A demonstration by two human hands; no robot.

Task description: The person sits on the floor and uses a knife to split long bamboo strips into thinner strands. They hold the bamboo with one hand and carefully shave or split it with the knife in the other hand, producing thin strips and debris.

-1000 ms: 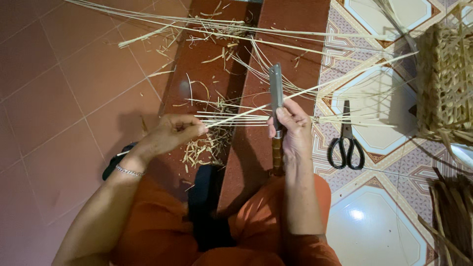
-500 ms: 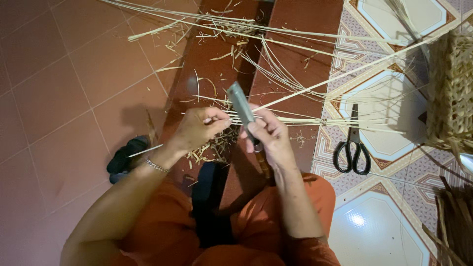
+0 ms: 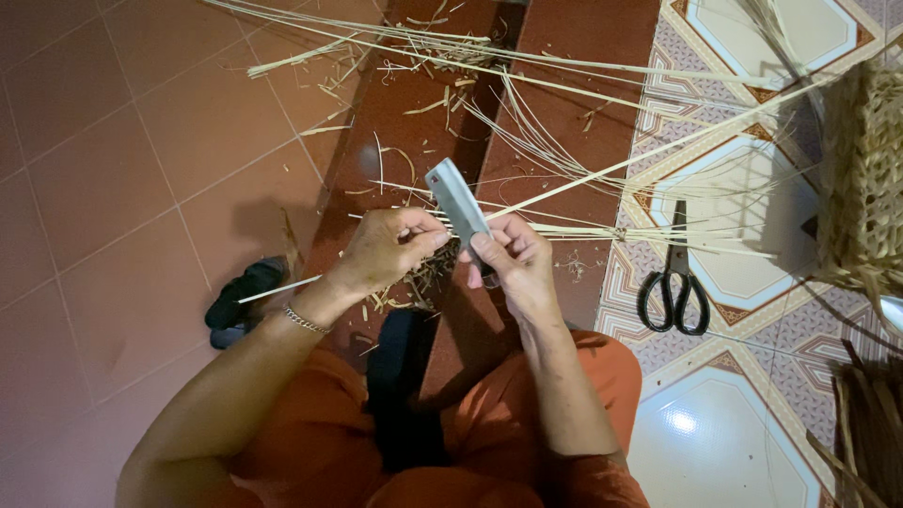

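At frame centre, the right hand (image 3: 513, 263) is gripping a flat knife blade (image 3: 458, 205) while the left hand (image 3: 386, 249) is pinching a thin bamboo strip (image 3: 602, 174) against it (fingertips close to the edge): a slip could be cutting skin or snapping the strip.

Wearing orange clothing (image 3: 527, 442) across the lap and legs, filling the lower centre of the frame. Wearing a thin chain bracelet (image 3: 307, 321) of silvery links on the left wrist, left of centre. Showing both forearms bare, with no sleeves reaching them. Showing the left hand (image 3: 388, 249) and the right hand (image 3: 513, 263) bare and ungloved, with no rings visible, at mid-frame.
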